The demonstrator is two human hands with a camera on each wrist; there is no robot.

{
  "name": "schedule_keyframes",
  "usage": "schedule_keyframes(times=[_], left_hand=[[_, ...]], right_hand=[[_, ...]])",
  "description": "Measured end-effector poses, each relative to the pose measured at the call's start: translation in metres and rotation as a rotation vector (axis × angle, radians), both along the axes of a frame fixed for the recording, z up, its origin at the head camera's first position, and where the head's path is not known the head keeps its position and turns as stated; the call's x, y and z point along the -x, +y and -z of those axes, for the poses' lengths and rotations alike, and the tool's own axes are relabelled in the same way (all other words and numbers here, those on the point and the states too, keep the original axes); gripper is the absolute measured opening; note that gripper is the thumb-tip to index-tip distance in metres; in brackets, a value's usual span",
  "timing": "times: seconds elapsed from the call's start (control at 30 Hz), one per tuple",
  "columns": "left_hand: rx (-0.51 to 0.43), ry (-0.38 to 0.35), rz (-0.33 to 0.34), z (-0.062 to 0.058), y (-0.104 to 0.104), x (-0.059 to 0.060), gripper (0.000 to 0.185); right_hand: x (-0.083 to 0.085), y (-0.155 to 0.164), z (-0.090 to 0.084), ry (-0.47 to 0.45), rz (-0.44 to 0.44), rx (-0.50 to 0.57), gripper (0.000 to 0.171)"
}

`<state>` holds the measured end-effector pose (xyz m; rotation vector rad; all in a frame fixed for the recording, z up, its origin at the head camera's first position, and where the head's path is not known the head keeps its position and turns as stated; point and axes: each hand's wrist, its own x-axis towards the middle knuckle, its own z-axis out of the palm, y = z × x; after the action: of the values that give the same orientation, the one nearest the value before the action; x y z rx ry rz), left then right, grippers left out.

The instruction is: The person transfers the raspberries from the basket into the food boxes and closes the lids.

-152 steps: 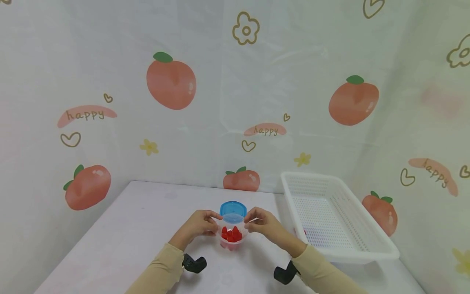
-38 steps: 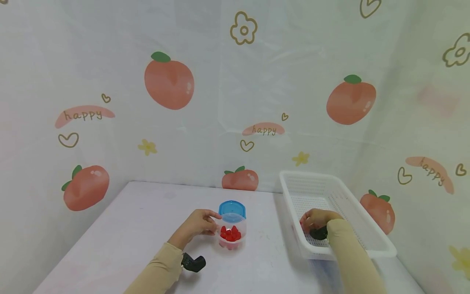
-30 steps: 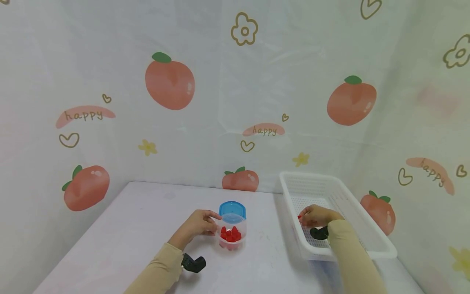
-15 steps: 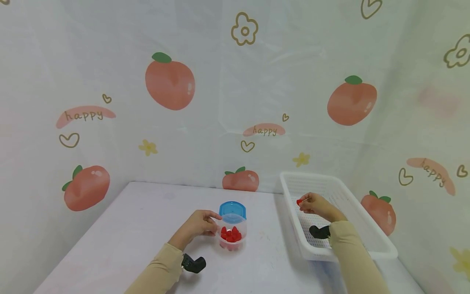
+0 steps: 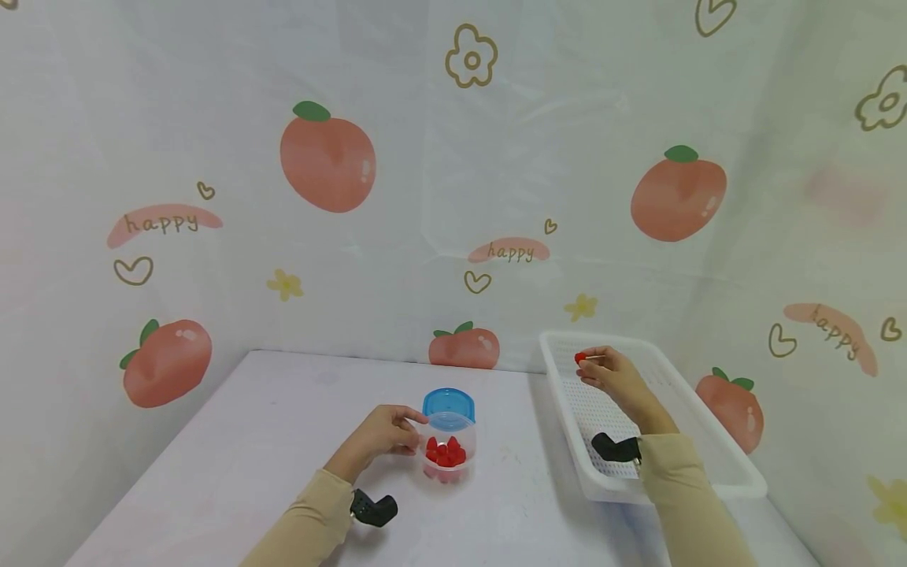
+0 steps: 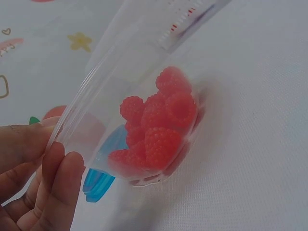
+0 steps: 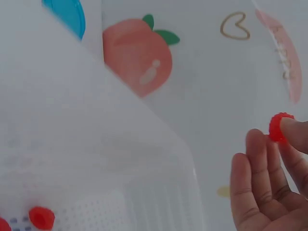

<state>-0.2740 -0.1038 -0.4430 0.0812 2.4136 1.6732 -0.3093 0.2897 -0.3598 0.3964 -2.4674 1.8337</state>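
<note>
Right hand [image 5: 615,376]: fingers [image 7: 255,178] pinch one small red raspberry-shaped piece [image 5: 580,357] at the tips, thumb against forefinger; the other fingers are loosely extended beside it. The right wrist view confirms the pinch, with the piece [image 7: 277,126] sitting on the fingertip. The hand is raised above the far end of the white perforated plastic basket [image 5: 716,453], clear of its floor. Two more red pieces [image 7: 41,216] lie on the basket floor in the right wrist view, well below the held one.

Left hand [image 5: 383,431]: fingers [image 6: 60,180] curled narrow around the left side of the small clear plastic cup [image 5: 446,453], touching its wall; forefinger reaches toward the rim. The cup stands upright on the white table [image 5: 248,441], left of the basket and well apart from it. Inside the cup is a heap of the same red raspberry-shaped pieces [image 6: 159,125], filling roughly the lower part. A round blue plastic lid [image 5: 449,403] sits at the far side of the cup, tipped up at the rim; whether it is hinged or just resting there, I can't tell.

Beige sleeves [image 5: 312,520] on both arms. A black wrist-mounted camera [image 5: 373,508] sits by the left cuff, nearer the viewer than the cup. Backdrop behind the basket and cup: pale sheet with peach print [image 5: 328,161].
</note>
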Motion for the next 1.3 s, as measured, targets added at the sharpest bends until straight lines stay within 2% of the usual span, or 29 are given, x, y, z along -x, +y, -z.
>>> schedule_keyframes(times=[0.3,0.63,0.83,0.97,1.3], left_hand=[[-0.006,0.003,0.006,0.001,0.0,0.0,0.033],[-0.006,0.0,0.003,0.001,-0.001,0.0,0.033],[-0.005,-0.001,0.004,0.001,-0.001,0.0,0.033],[-0.005,0.0,0.01,0.001,-0.001,0.0,0.033],[-0.016,-0.012,0.004,-0.002,0.0,-0.001,0.032]], right_hand=[[-0.015,-0.033,-0.004,0.096,-0.025,0.194,0.03],[-0.028,-0.071,0.004,0.15,0.023,0.367,0.024],[-0.036,-0.095,0.015,0.162,0.059,0.388,0.029],[-0.04,-0.109,0.024,0.177,0.05,0.393,0.028],[-0.047,-0.133,0.051,0.151,0.051,0.32,0.03]])
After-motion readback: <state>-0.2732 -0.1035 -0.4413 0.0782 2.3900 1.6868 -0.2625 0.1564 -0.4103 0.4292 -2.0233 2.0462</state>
